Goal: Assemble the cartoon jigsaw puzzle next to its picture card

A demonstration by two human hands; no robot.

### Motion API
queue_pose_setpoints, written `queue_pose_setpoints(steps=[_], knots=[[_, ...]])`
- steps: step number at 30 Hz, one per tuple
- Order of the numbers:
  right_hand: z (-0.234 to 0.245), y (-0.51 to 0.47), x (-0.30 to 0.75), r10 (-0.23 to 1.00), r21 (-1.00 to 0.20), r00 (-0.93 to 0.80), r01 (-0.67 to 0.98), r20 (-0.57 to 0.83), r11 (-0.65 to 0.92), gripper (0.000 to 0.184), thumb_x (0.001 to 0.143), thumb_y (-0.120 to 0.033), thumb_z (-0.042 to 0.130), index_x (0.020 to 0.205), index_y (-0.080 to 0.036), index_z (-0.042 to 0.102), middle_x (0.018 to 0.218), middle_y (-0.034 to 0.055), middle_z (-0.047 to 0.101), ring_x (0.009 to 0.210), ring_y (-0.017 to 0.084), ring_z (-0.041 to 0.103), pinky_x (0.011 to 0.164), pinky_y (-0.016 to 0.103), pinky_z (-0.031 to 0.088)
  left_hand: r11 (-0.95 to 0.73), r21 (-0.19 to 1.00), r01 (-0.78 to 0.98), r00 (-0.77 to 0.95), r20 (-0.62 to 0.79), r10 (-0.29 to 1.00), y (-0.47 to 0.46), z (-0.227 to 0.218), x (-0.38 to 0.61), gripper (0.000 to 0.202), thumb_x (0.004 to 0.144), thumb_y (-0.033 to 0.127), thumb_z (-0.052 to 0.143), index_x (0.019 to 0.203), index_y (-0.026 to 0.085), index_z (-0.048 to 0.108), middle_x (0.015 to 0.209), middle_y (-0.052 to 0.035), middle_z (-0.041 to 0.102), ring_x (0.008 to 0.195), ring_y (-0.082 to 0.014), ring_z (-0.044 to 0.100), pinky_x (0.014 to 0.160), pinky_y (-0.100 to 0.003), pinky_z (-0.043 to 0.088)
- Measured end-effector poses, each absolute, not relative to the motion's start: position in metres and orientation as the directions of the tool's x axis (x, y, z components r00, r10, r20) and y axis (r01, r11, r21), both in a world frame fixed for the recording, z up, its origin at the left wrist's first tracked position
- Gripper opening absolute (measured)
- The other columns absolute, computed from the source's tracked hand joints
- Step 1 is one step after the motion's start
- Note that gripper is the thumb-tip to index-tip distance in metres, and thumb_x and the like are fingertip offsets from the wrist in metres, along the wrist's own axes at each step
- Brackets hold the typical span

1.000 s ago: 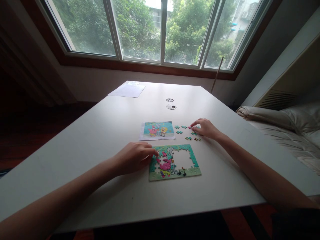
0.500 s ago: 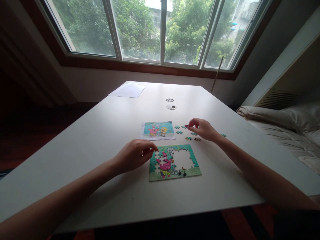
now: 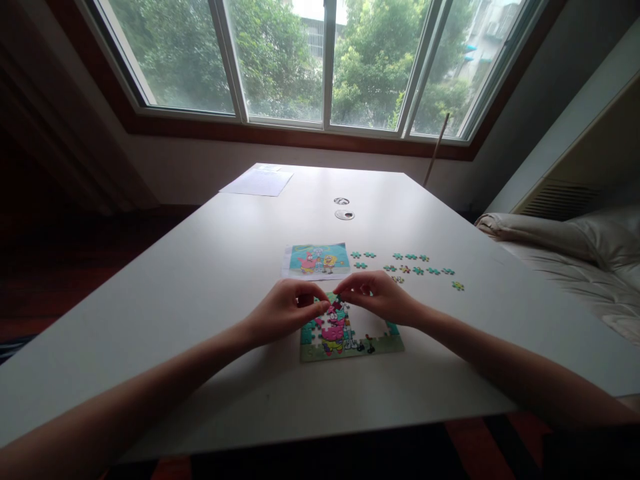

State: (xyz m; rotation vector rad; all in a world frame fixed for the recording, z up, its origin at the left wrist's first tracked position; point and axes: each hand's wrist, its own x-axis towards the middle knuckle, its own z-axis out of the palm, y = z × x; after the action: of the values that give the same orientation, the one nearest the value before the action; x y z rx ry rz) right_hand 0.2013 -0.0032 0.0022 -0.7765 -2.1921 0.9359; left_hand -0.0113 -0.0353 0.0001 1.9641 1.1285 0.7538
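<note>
A partly filled jigsaw puzzle [image 3: 334, 333] of cartoon figures lies flat on the white table, with a large gap at its right and smaller gaps at its left. Over its upper edge my right hand [image 3: 377, 295] pinches a dark red puzzle piece [image 3: 337, 305] between thumb and fingertips. My left hand [image 3: 287, 310] is at the puzzle's upper left, thumb and forefinger pressed together close to that piece. Whether anything sits between those left fingertips is too small to tell. Behind the puzzle lies a printed reference picture [image 3: 320, 259] of the same figures.
Several loose puzzle pieces [image 3: 418, 271] lie in rows right of the picture, and one piece [image 3: 458, 286] is set apart. Farther back are two round table inserts [image 3: 345, 215] and paper sheets [image 3: 257, 181]. A padded seat [image 3: 560, 247] flanks the table's right side.
My right hand has come from the loose pieces to the puzzle's upper edge, bringing the red piece. My left hand has shifted slightly right, closer to it.
</note>
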Motion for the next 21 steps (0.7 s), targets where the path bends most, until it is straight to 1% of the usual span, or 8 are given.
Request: queue_pose_setpoints(steps=[5,8,12,15,17,21], knots=[[0.001,-0.006,0.197,0.712,-0.771,-0.623,0.263,0.323,0.580,0.012,0.082,-0.023,0.061,0.086,-0.016,0.070,0.069,0.0005,0.066,0.058,0.008,0.050,0.054,0.021,0.039,-0.313,0.837,0.448,0.458,0.086,0.885,-0.035,-0.002,-0.010,0.029,0.080,0.039,0.060,0.077,0.012,0.070,0.053,0.0020,0.052,0.050,-0.0078,0.038,0.046,-0.019,0.029],[0.001,-0.007,0.197,0.714,-0.755,-0.621,0.285,0.323,0.590,0.012,0.082,-0.023,0.061,0.088,-0.017,0.069,0.070,0.0004,0.066,0.059,0.009,0.051,0.055,0.021,0.040,-0.316,0.840,0.441,0.464,0.088,0.882,-0.033,-0.003,-0.010,0.028,0.079,0.038,0.061,0.076,0.012,0.069,0.055,0.0009,0.055,0.051,-0.0082,0.041,0.047,-0.019,0.032],[0.001,-0.008,0.197,0.731,-0.683,-0.544,0.347,0.411,0.643,0.018,0.084,-0.027,0.059,0.098,-0.017,0.065,0.071,0.0001,0.064,0.059,0.009,0.051,0.056,0.021,0.041,-0.267,0.882,0.388,0.425,0.086,0.901,-0.030,0.000,-0.012,0.025,0.077,0.035,0.063,0.074,0.012,0.069,0.058,0.0002,0.058,0.053,-0.0089,0.045,0.049,-0.020,0.035],[0.000,-0.009,0.197,0.720,-0.616,-0.480,0.386,0.501,0.686,0.019,0.081,-0.029,0.063,0.096,-0.018,0.064,0.073,0.0008,0.064,0.061,0.010,0.052,0.057,0.022,0.042,-0.166,0.940,0.299,0.343,0.057,0.938,-0.029,0.004,-0.012,0.023,0.074,0.036,0.067,0.076,0.013,0.070,0.068,-0.0028,0.065,0.063,-0.0124,0.054,0.058,-0.023,0.043],[-0.001,-0.010,0.196,0.699,-0.572,-0.469,0.404,0.541,0.714,0.020,0.078,-0.028,0.068,0.094,-0.018,0.064,0.074,0.0007,0.063,0.062,0.010,0.052,0.058,0.023,0.042,-0.117,0.964,0.238,0.306,0.040,0.951,-0.030,0.006,-0.011,0.023,0.072,0.036,0.068,0.077,0.013,0.070,0.074,-0.0040,0.068,0.068,-0.0142,0.057,0.063,-0.025,0.045],[-0.004,-0.012,0.195,0.652,-0.495,-0.459,0.425,0.603,0.758,0.022,0.075,-0.027,0.071,0.094,-0.019,0.063,0.075,0.0001,0.062,0.061,0.010,0.051,0.059,0.023,0.042,-0.067,0.981,0.182,0.273,0.015,0.962,-0.032,0.008,-0.010,0.022,0.072,0.035,0.069,0.075,0.014,0.071,0.070,-0.0023,0.067,0.065,-0.0128,0.056,0.060,-0.023,0.044]])
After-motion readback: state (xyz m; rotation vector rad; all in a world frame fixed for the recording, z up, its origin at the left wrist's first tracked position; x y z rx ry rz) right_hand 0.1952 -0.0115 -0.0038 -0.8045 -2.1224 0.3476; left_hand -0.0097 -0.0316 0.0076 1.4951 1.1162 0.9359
